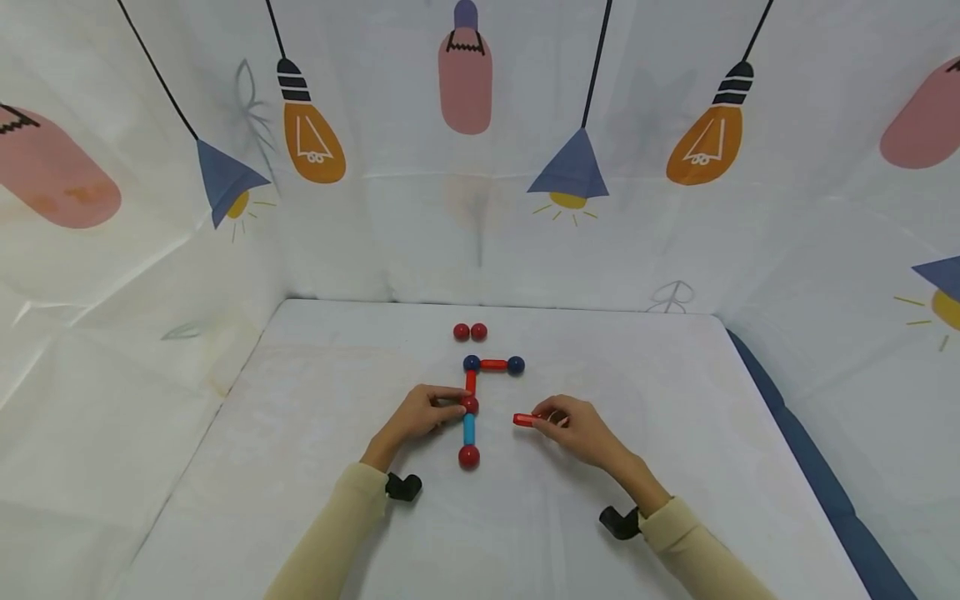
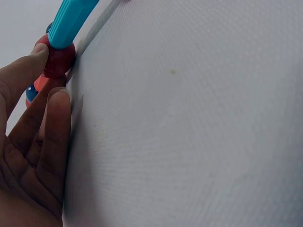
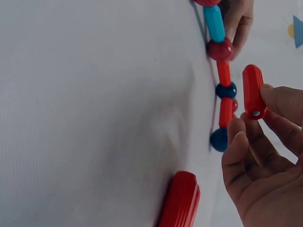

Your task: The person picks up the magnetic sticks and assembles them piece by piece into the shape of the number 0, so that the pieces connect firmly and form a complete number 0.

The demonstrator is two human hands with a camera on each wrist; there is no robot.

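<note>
On the white table lies a shape of magnetic rods and balls. A red ball [image 1: 468, 457] forms its near end, joined by a light-blue rod [image 1: 468, 430] to a middle red ball [image 1: 471, 406]. Beyond that, a red rod [image 1: 471, 382] leads to a dark blue corner ball [image 1: 471, 363]. From there another red rod [image 1: 494, 365] runs right to a second dark blue ball [image 1: 516, 366]. My left hand [image 1: 429, 410] grips the middle red ball with thumb and fingers. To the right, my right hand [image 1: 573, 427] pinches a loose red rod [image 3: 254, 92], apart from the shape.
Two loose red balls [image 1: 470, 332] sit side by side behind the shape. Low in the right wrist view is another red rod [image 3: 180, 201], close to the table surface. A white printed curtain [image 1: 480, 225] surrounds the table's back and sides.
</note>
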